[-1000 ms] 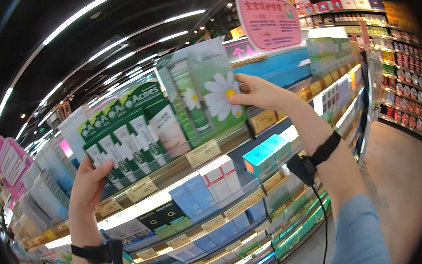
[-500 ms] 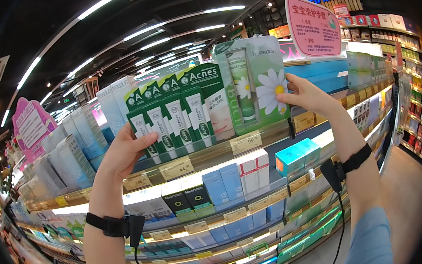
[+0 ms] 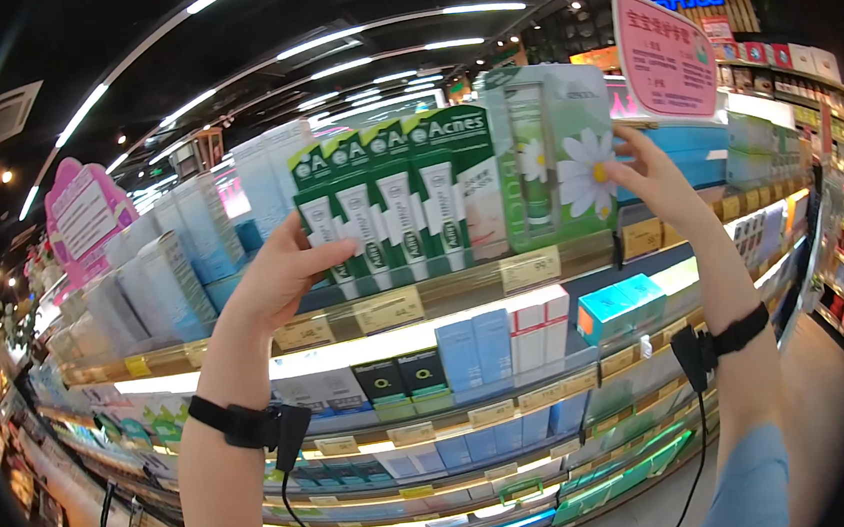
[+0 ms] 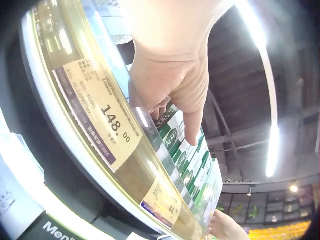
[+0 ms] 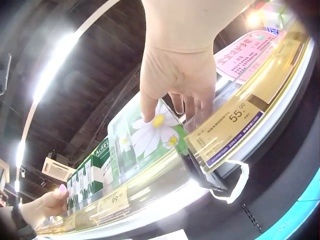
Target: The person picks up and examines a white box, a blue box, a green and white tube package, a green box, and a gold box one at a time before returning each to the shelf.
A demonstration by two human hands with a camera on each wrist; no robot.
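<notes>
Several green Acnes packs (image 3: 399,205), each with a white tube on its front, stand in a row on the top shelf. At the row's left end my left hand (image 3: 278,276) grips the outer pack, thumb across its front and fingers around the side. The left wrist view shows that thumb over the packs (image 4: 186,159). To the row's right stands a pale green hand cream pack (image 3: 568,100) with a big white daisy. My right hand (image 3: 664,180) holds its right edge, thumb on the front; the fingers reach behind, partly hidden.
A clear lip and price tags (image 3: 531,269) run along the shelf edge. Pale blue boxes (image 3: 273,166) stand to the left. A pink sign (image 3: 664,52) rises at the right. On the shelf below are blue boxes (image 3: 475,354) and teal boxes (image 3: 622,306).
The head view has swung left, so the shelf and both hands appear farther right. Both hands keep their places at the two ends of the packs.
</notes>
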